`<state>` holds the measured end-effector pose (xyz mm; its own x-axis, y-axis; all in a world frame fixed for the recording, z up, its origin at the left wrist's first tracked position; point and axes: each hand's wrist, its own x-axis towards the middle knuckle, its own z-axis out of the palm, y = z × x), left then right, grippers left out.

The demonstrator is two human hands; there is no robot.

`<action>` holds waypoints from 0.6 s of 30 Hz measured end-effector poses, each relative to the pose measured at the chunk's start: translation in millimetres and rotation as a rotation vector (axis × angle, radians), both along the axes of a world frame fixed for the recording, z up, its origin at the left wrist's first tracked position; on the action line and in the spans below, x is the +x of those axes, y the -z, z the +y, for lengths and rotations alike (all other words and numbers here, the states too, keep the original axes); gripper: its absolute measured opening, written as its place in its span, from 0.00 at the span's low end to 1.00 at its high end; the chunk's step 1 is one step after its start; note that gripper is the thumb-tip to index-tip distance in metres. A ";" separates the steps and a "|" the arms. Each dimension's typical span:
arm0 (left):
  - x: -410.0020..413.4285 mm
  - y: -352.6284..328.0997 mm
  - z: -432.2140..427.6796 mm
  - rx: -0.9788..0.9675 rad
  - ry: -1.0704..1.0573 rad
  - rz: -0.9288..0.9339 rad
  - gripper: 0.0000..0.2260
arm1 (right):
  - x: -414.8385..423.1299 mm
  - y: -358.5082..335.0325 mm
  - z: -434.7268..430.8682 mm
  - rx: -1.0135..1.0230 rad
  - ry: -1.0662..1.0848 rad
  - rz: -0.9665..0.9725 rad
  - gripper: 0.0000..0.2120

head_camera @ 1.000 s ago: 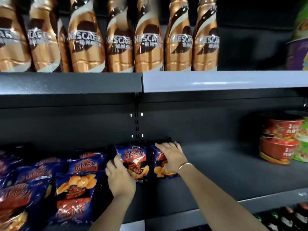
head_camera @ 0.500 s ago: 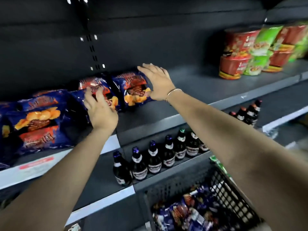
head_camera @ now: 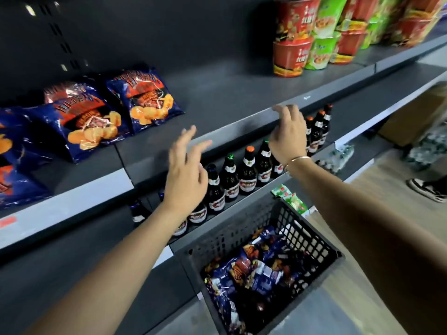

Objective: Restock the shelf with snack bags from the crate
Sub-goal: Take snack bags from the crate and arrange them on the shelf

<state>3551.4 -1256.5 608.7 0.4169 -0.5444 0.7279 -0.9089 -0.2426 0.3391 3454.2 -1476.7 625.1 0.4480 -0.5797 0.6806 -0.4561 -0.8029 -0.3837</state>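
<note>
Both our hands have come off the shiny dark-blue snack bags with orange chips printed on them (head_camera: 145, 100) and now hang in the air in front of the shelf edge. We see our left hand (head_camera: 186, 172) raised with its fingers straight and loosely spread, holding nothing. Our right hand (head_camera: 287, 136), with a thin metal bangle (head_camera: 298, 159) at the wrist, has fingers slightly bent and apart, also empty. Those bags lie flat on the dark grey metal shelf (head_camera: 229, 93), towards its left end. More of the same bags sit piled in the black plastic lattice crate (head_camera: 242, 228) below our arms. Dark glass bottles (head_camera: 246, 175) stand in a row on the shelf beneath. Red and green instant noodle cups (head_camera: 312, 42) are stacked at the right end.
</note>
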 end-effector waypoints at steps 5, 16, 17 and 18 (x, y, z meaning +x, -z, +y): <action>-22.3 71.8 -5.3 0.136 0.121 0.038 0.17 | -49.3 83.0 -10.0 0.118 0.107 0.123 0.27; -52.2 304.7 29.6 0.838 -0.009 0.562 0.12 | -93.8 308.5 20.4 0.582 -0.033 0.747 0.20; -50.0 315.6 26.0 0.843 -0.020 0.566 0.12 | -93.5 323.1 19.4 0.612 -0.025 0.804 0.21; -46.5 327.1 20.8 0.857 -0.030 0.564 0.12 | -92.6 337.4 18.7 0.647 -0.017 0.857 0.21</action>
